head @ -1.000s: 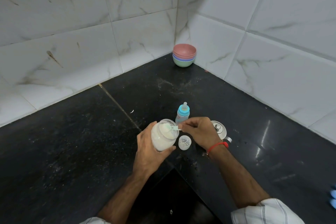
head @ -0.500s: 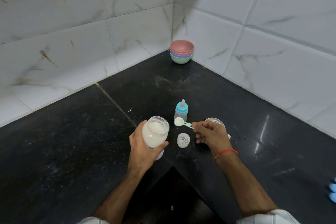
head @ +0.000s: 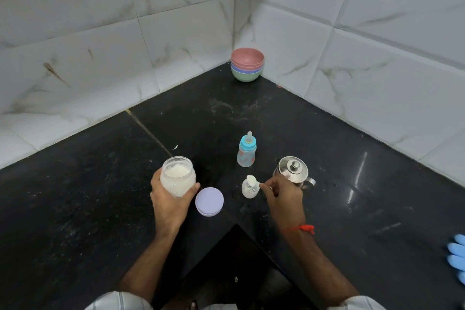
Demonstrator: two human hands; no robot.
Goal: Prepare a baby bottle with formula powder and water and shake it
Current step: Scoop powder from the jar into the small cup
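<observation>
My left hand (head: 173, 205) grips an open glass jar of white formula powder (head: 178, 175) just above the black counter. My right hand (head: 283, 192) pinches a small white scoop (head: 252, 179) heaped with powder, and the scoop sits right over the mouth of a small open baby bottle (head: 249, 190) standing on the counter. A second baby bottle with a blue collar and teat (head: 247, 150) stands capped behind it. The jar's lilac lid (head: 209, 201) lies flat beside my left hand.
A lidded steel kettle (head: 294, 171) stands right behind my right hand. A stack of pastel bowls (head: 247, 64) sits in the tiled corner. A blue-gloved hand (head: 458, 258) shows at the right edge. The counter (head: 100, 209) has an inner cut-out corner near my body.
My right hand lifted the filled scoop out of the jar and carried it over the small open bottle. My left hand moved the jar left, uncovering the lilac lid.
</observation>
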